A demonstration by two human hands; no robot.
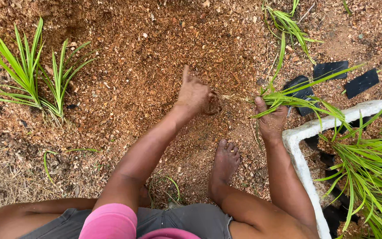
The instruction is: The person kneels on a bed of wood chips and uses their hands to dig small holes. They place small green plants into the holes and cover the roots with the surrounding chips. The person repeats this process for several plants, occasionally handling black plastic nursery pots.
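Note:
My left hand [194, 94] is pressed into the loose brown soil [147, 53], fingers curled in the dirt around a small hollow, thumb sticking up. My right hand [271, 118] is closed around a green grass-like seedling [297, 99] whose long leaves trail to the right and whose root end points left toward the hollow. My bare foot [224, 163] rests on the soil below both hands.
Two planted seedlings [36, 79] stand at the left. A white crate [306, 132] at the right holds several more seedlings [368, 172] in black bags. Empty black plastic bags [341, 77] lie beyond it. Another seedling [288, 24] lies near the top.

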